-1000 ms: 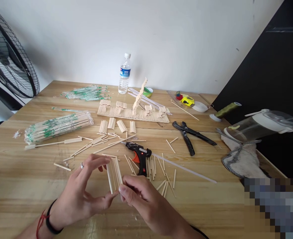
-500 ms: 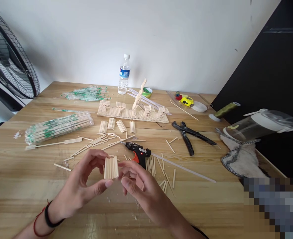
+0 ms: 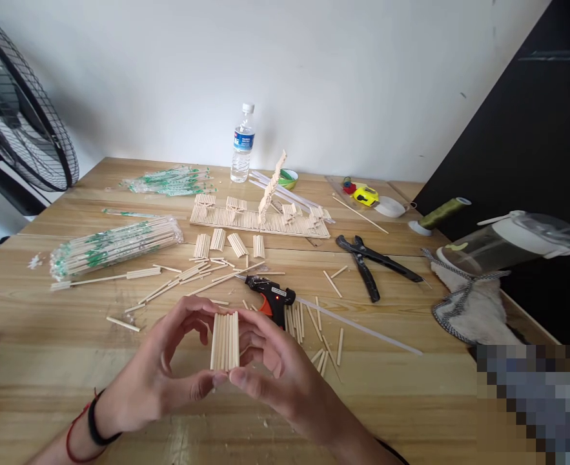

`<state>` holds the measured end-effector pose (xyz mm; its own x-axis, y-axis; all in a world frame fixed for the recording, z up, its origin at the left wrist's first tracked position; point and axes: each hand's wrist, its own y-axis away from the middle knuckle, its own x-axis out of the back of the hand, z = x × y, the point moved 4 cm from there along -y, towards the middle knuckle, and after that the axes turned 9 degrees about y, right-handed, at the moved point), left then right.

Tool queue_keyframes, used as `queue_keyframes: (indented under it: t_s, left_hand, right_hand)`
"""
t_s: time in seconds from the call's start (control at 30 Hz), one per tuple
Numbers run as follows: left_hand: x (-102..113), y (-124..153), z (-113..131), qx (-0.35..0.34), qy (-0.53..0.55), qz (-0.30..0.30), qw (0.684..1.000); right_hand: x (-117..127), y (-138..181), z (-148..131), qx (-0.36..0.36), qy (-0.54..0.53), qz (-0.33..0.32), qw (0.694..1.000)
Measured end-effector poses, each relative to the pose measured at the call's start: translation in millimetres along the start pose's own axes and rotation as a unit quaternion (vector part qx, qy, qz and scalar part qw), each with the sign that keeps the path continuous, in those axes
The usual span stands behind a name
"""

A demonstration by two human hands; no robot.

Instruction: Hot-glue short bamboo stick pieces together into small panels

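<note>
A small panel of short wooden sticks glued side by side [image 3: 225, 340] stands upright between my two hands, above the table's near edge. My left hand [image 3: 168, 371] pinches it from the left, thumb under its bottom end and fingers curled over the top. My right hand [image 3: 270, 368] grips it from the right with thumb and fingers. A black and orange glue gun [image 3: 271, 298] lies on the table just behind my right hand, with loose cut sticks [image 3: 314, 329] scattered around it.
Black pliers [image 3: 366, 261] lie to the right, a stick model on a base [image 3: 260, 216] further back, and four small stick panels [image 3: 229, 244] before it. Wrapped chopstick bundles [image 3: 113, 245] lie left. A water bottle [image 3: 242, 143], a thread spool [image 3: 439, 215], a jug [image 3: 507, 242] and a fan [image 3: 18, 116] ring the table.
The stick panel was turned and brought upright between both hands. My right hand, briefly off it half a second ago, now grips its right edge again.
</note>
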<state>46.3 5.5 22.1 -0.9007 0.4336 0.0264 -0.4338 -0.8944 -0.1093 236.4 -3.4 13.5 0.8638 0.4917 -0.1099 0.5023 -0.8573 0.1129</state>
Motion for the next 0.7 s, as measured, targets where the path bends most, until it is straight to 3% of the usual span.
queue_keyframes:
  t_s: [0.13, 0.5, 0.7]
  left_hand:
    - [-1.1, 0.9, 3.3, -0.004, -0.01, -0.007, 1.0]
    - [-3.2, -5.2, 9.8, 0.018, -0.008, -0.038, 0.999]
    - [-0.1, -6.2, 7.9, 0.006, -0.017, -0.024, 1.0]
  right_hand:
    - [2.4, 1.0, -6.4, 0.032, 0.081, 0.013, 0.996]
    - [7.7, 2.8, -5.6, 0.029, 0.242, 0.047, 0.969]
    - [9.6, 2.7, -6.9, 0.031, 0.228, 0.059, 0.971]
